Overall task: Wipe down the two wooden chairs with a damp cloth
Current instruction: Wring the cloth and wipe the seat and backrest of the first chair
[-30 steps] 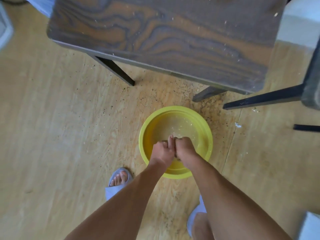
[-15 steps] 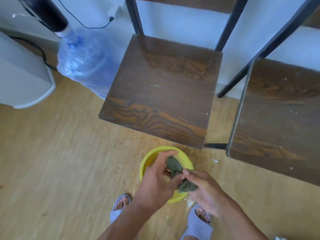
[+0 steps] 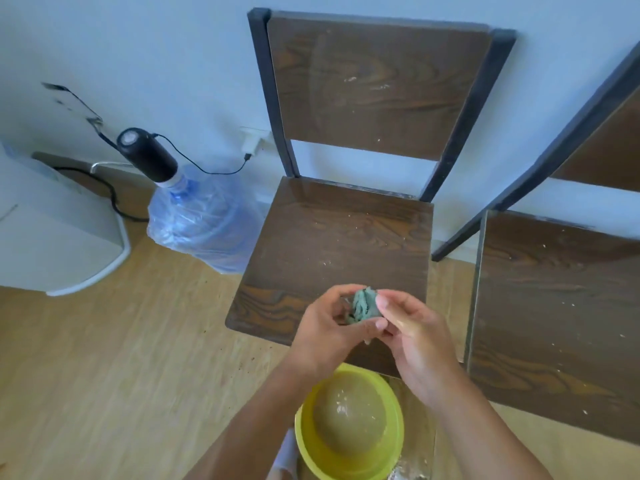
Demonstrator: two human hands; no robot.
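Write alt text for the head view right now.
Both hands, left hand and right hand, hold a bunched green cloth above a crumb-speckled dark wooden chair seat. A yellow plastic basin sits below; a second wooden chair stands right.

Both hands risen from the yellow basin (image 3: 349,469), green cloth (image 3: 362,304) now bunched over the chair seat (image 3: 332,244)

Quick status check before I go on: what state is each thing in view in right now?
Cloth: bunched up, held in both hands above the seat.
Left hand: closed on the cloth.
Right hand: closed on the cloth.
Left chair: upright, seat and backrest speckled with pale debris.
Right chair: seat speckled too.
Yellow basin: on the floor, holding murky water.
Water jug: upright, black pump on top, cable attached.
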